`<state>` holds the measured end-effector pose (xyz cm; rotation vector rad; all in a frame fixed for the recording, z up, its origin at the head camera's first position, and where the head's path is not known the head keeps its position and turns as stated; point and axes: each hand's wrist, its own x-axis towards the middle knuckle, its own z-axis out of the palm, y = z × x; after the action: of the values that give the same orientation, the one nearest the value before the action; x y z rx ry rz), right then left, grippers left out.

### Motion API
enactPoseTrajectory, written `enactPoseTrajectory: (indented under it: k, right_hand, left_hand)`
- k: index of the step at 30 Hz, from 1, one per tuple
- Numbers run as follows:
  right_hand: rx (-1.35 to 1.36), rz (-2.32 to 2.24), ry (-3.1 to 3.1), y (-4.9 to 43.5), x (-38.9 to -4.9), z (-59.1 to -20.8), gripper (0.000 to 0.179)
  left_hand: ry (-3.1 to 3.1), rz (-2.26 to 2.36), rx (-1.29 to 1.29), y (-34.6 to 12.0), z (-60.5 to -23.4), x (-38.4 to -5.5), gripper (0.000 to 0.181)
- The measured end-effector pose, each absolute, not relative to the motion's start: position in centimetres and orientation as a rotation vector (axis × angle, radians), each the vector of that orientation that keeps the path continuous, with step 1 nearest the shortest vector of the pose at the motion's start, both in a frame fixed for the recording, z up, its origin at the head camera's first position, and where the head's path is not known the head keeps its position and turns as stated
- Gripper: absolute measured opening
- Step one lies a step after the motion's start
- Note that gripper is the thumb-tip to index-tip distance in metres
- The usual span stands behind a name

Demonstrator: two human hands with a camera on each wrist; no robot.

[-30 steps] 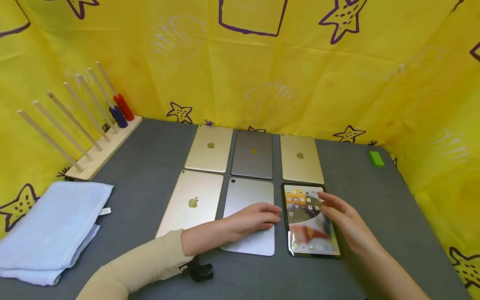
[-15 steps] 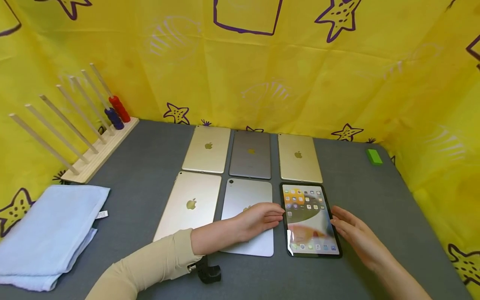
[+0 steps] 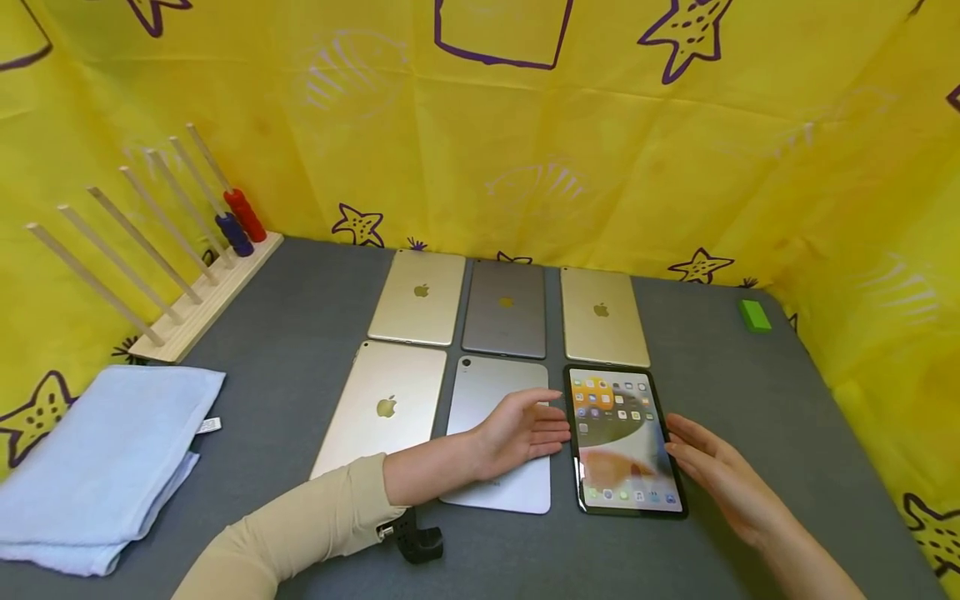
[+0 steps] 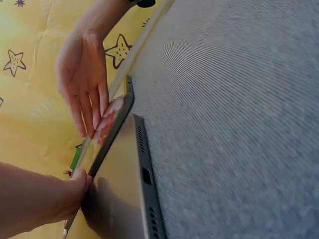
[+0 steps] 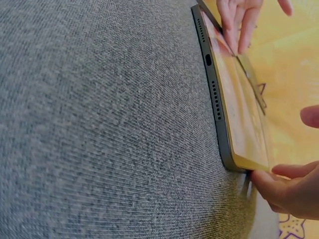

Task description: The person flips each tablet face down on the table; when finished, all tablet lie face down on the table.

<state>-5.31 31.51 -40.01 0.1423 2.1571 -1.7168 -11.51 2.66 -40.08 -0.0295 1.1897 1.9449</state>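
Observation:
A black-framed tablet [image 3: 619,442] lies face up on the grey table with its screen lit and app icons showing. My left hand [image 3: 517,429] is over the silver tablet [image 3: 498,383], its straight fingertips at the lit tablet's left edge and its thumb raised. Along the right edge are the fingers of my right hand [image 3: 720,475], relaxed and slightly bent. In the right wrist view, the right fingertips [image 5: 264,181] meet the corner of the lit tablet [image 5: 244,119]. From the left wrist view, the left hand [image 4: 45,199] hides part of that tablet's edge.
Face-down tablets lie close around: a gold one [image 3: 606,317] behind, a grey one [image 3: 506,308], another gold one [image 3: 417,296] and a light gold one [image 3: 386,404]. A wooden peg stand [image 3: 210,292], a folded blue cloth [image 3: 112,458] and a green block [image 3: 754,316] stand farther out.
My right hand has come down off the screen's upper right to the tablet's right edge. My left hand has turned, its thumb lifting and its fingertips reaching the left edge.

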Motion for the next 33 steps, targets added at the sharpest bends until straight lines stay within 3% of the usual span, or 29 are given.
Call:
enactPoseTrajectory:
  k: [12,22,33]
  right_hand:
    - [0.11,-1.73,2.122,31.8,-5.6,-39.9,0.065]
    - [0.132,-1.777,2.032,29.8,-6.4,-39.5,0.065]
    - [0.114,-1.747,1.939,26.7,-7.5,-39.1,0.063]
  left_hand:
    - [1.208,1.976,-0.046,2.8,-40.1,-11.7,0.079]
    - [1.437,2.072,0.16,2.7,-39.2,-11.7,0.044]
    - [1.615,2.179,0.361,2.9,-38.7,-11.2,0.035]
